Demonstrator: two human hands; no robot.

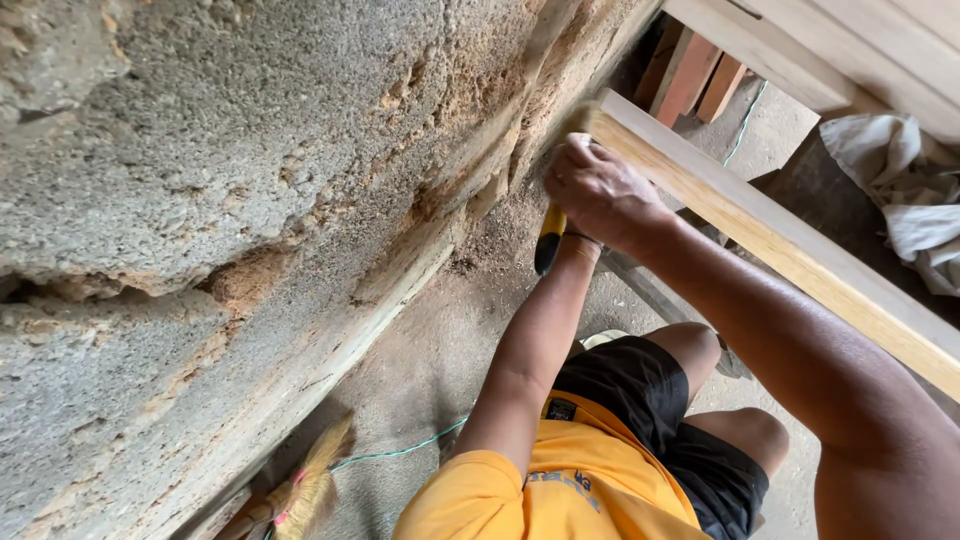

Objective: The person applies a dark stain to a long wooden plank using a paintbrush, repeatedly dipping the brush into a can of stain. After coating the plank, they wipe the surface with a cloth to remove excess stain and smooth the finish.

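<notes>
A long pale wooden plank point(800, 255) slants from the rough wall point(250, 180) toward the lower right, its near end cut off by the frame. The right hand point(600, 190) lies on the plank's end at the wall, fingers curled down over it. The left hand is hidden behind the right; only its forearm and a yellow-and-black tool handle point(548, 240) show, so its fingers cannot be judged.

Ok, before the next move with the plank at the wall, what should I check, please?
1. Right hand rests on the end of the wooden plank: ok.
2. Plank end meets the rough wall: cannot tell, the hand covers it.
3. Left hand grips the yellow-black tool handle: cannot tell, that hand is hidden behind the right one.
4. Green string lies loose on the floor near the legs: not ok.
5. Broom lies apart from both hands: ok.
</notes>
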